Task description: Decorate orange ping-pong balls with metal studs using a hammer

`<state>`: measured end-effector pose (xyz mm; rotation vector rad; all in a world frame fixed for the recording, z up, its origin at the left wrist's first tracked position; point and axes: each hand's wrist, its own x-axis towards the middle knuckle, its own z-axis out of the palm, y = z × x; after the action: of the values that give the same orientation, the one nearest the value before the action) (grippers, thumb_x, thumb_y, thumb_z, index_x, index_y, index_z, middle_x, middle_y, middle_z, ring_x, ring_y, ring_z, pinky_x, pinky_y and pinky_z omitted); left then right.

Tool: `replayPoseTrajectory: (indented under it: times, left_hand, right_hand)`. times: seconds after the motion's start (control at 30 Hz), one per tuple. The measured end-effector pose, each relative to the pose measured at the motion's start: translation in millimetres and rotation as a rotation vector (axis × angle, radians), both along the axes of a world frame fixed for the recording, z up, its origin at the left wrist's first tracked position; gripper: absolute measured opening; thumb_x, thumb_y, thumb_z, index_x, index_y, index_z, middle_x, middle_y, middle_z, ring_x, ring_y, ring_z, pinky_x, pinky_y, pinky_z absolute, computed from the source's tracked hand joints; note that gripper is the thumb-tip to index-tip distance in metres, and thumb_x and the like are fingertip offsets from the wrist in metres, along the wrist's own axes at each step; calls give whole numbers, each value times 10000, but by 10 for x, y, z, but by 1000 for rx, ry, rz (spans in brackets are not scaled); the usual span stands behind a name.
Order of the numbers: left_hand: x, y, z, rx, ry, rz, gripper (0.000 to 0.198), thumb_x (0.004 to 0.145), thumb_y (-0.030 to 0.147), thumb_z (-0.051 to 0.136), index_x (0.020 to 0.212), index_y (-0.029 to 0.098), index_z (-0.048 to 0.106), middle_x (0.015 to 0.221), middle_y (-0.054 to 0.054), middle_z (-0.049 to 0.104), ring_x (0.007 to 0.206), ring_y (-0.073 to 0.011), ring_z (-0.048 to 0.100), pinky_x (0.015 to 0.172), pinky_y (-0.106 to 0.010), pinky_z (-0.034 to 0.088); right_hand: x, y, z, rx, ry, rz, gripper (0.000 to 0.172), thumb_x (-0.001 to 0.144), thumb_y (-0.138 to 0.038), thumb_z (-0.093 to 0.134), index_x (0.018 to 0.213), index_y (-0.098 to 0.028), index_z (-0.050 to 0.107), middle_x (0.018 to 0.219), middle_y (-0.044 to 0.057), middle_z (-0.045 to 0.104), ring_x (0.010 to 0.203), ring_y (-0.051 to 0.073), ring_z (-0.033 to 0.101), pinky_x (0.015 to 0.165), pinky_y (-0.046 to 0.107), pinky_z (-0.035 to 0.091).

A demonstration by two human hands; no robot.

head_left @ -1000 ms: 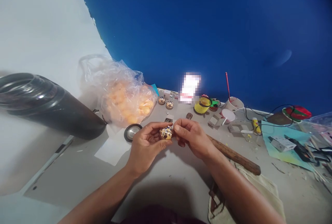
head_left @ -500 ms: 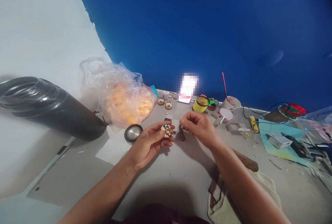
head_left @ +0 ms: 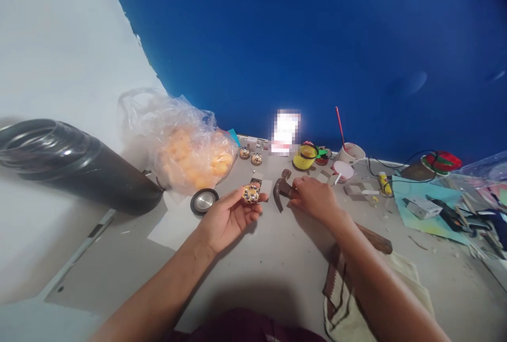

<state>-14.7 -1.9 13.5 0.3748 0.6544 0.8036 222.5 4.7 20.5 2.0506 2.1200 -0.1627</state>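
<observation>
My left hand (head_left: 232, 220) grips a small round ornament (head_left: 251, 194) between thumb and fingertips, palm turned up. Gold and dark blue pieces cover its surface. Just to the right lies a claw hammer (head_left: 282, 186), its metal head in sight and its wooden handle running under my right forearm. My right hand (head_left: 315, 198) has its fingers curled at the handle just behind the head; the fingertips are partly hidden. Two similar gold-patterned ornaments, one being the near ornament (head_left: 256, 158), stand toward the wall. A small dark rectangular piece (head_left: 256, 182) lies behind the held ornament.
A clear bag (head_left: 190, 157) of orange-yellow items and a tall dark bottle (head_left: 99, 167) stand left. Near them is a round lid (head_left: 204, 202). A bright phone (head_left: 285, 133), yellow cup (head_left: 304, 158) and white cup (head_left: 351, 154) stand behind. A cloth (head_left: 384, 299) lies front right.
My right hand has moved right, off the hammer's head to its handle, uncovering the head. The ornament in my left hand has turned and shifted slightly left.
</observation>
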Motion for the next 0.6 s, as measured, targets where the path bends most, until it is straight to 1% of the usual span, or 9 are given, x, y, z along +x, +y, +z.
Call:
replayPoseTrajectory:
  times: [0.1,0.23,0.3,0.4,0.47,0.5,0.53,0.57,0.6]
  left_hand:
    - [11,-16,-1,38,35,15,237,919,288,664,1073,118,726,1046,-167,767,758,-158,714,671,-251,598]
    - [42,-58,-9,235,209,56,331,845,263,753,1157,155,724,1101,-136,750,796,-162,712,669,-261,587]
    - [57,-72,-19,334,338,101,426,801,260,796,1208,174,705,1127,-111,740,832,-165,718,715,-278,593]
    - [67,-67,-36,419,489,152,493,736,263,836,1204,183,705,1145,-93,736,858,-178,723,733,-299,598]
    - [67,-55,-39,436,527,147,480,712,269,843,1167,179,719,1140,-94,741,852,-180,719,722,-299,592]
    - [67,-50,-37,443,532,140,481,708,274,842,1164,179,721,1129,-94,744,847,-178,716,725,-300,588]
    - [67,-47,-32,452,533,132,490,712,284,839,1176,180,718,1114,-93,748,842,-177,713,730,-303,584]
    - [68,-47,-26,464,536,122,502,721,297,833,1193,180,713,1098,-94,753,843,-180,712,735,-307,581]
    - [70,-50,-20,479,543,112,512,730,310,828,1210,178,707,1083,-95,757,850,-184,711,742,-310,577]
  right_hand:
    - [12,-2,-58,-33,6,-28,243,863,-345,681,1034,-175,650,1075,135,717,1036,293,669,759,323,441]
    - [56,-1,-26,-58,50,-27,169,919,-298,602,1014,-167,649,1066,144,722,1006,286,677,729,311,413]
    - [98,-24,49,-25,125,-22,169,964,-282,518,988,-172,644,1072,135,721,981,264,680,700,300,393]
    - [143,-119,229,89,305,-49,268,1018,-320,404,979,-189,635,1009,99,730,878,232,681,657,297,370]
    - [127,-222,368,190,399,-101,304,1007,-389,434,926,-188,647,886,90,730,769,230,666,625,303,367]
    - [101,-279,433,230,453,-90,322,985,-439,483,905,-183,662,844,89,726,740,232,657,623,309,380]
    - [66,-336,491,273,524,-70,338,972,-459,505,896,-182,684,817,88,727,727,236,655,629,316,403]
    - [23,-389,538,313,607,-31,316,968,-433,513,946,-185,709,850,89,743,762,245,667,664,329,440]
    - [-24,-434,574,331,682,33,296,967,-396,520,1047,-198,724,935,89,761,850,258,683,733,346,477]
